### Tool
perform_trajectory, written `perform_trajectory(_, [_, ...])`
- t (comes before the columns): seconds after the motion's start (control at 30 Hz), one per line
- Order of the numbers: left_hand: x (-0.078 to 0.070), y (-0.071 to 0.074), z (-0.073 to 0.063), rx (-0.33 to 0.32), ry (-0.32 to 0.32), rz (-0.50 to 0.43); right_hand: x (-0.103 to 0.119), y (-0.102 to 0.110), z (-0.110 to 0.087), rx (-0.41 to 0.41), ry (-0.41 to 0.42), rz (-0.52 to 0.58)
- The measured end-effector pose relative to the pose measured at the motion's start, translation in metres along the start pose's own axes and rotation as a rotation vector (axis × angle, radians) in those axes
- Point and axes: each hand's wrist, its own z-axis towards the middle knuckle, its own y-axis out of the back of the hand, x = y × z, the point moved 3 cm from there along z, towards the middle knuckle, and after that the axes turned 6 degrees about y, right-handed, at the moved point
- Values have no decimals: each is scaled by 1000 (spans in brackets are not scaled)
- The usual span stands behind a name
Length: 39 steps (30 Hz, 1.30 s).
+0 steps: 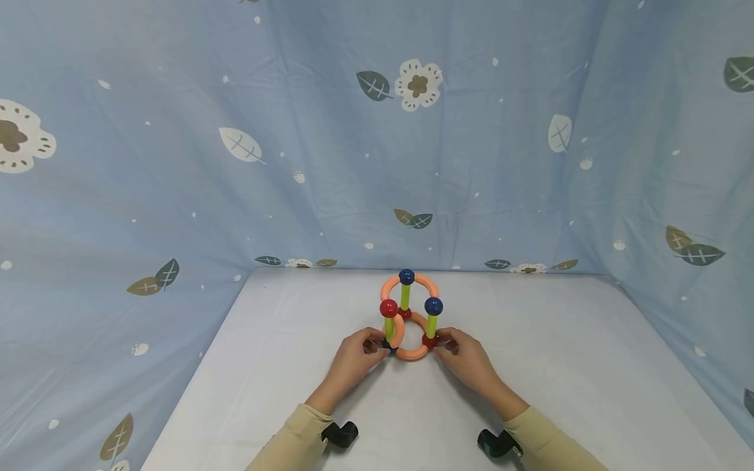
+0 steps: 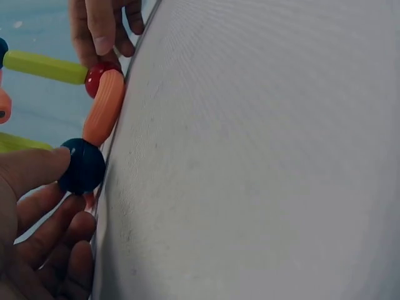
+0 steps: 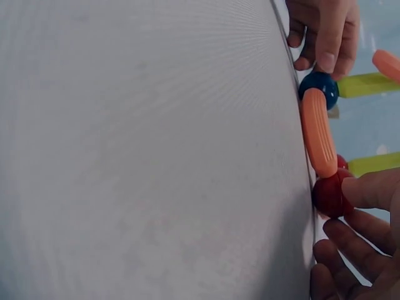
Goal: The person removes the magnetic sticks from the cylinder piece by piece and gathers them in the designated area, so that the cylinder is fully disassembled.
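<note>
A magnetic ball-and-stick toy frame stands on the table, with orange curved rods (image 1: 411, 354) forming a ring at its base. Three green sticks (image 1: 432, 325) rise from it, topped by a red ball (image 1: 389, 308) and two blue balls (image 1: 433, 306). More orange arcs (image 1: 428, 282) hang from the upper balls. My left hand (image 1: 356, 356) pinches the blue base ball (image 2: 83, 167) at the near left corner between thumb and fingers. At the near right corner, my right hand (image 1: 468, 360) pinches a red base ball (image 3: 331, 195). Another red ball (image 1: 404, 314) sits at the back.
The white table (image 1: 283, 366) reaches back to a blue curtain (image 1: 330, 163) printed with leaves and flowers, which also runs along both sides. Each wrist wears a black camera mount (image 1: 340, 434), close above the tabletop.
</note>
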Motion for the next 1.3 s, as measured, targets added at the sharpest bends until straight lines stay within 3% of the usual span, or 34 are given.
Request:
perform_trajectory(0.5, [2, -4, 0, -17, -15, 30, -3, -6, 9, -50, -26, -21])
perform_trajectory(0.9, [-5, -15, -4, 19, -11, -14, -10, -5, 17, -70, -80, -6])
perform_trajectory(1.3, [-14, -23, -9, 25, -56, -7, -13, -6, 24, -97, -94, 16])
